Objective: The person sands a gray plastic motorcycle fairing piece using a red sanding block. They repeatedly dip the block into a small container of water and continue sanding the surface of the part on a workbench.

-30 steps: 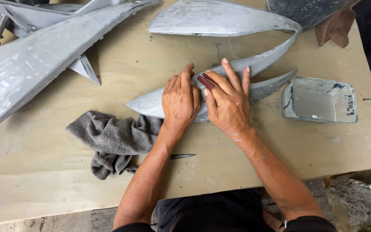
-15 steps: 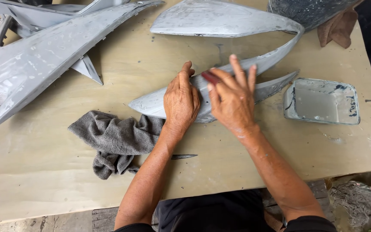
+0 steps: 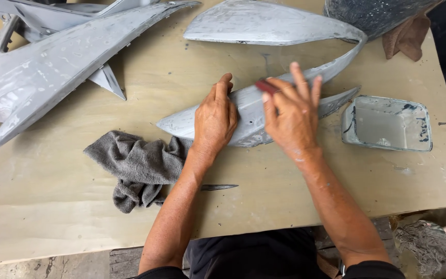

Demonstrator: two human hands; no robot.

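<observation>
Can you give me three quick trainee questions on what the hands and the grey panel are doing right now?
1. True or false: the left hand lies flat on the curved grey panel.
2. What does the right hand press on the panel under its fingers? A) a dark red abrasive piece B) a paintbrush C) a screwdriver
3. Which soft thing lies on the table just left of the left forearm?

Key:
1. True.
2. A, the dark red abrasive piece.
3. The crumpled grey towel; the rectangular tray sits on the other side.
</observation>
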